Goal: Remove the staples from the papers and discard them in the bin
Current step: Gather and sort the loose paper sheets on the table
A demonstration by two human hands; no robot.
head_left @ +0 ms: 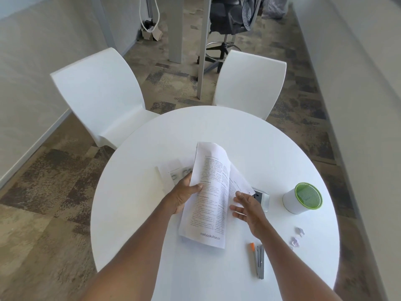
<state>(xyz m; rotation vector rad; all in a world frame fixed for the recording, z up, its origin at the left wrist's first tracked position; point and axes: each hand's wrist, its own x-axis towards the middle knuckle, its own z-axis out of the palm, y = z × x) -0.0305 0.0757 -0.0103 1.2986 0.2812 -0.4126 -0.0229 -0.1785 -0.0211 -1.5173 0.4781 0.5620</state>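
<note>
Surface: round white table, two white chairs at its far side.
Papers: printed sheets held above table centre, long axis running near-to-far, top edge curling away from the person.
Left hand: closed on the papers' left edge, thumb on top.
Right hand: fingers spread, at the papers' right edge, holding nothing.
Bin: white cup with green rim, right of the papers.
Stapler: lies near edge, pointing near-to-far.

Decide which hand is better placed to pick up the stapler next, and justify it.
Right. The right hand is open and empty, nearer the stapler; the left hand grips the papers.
</note>
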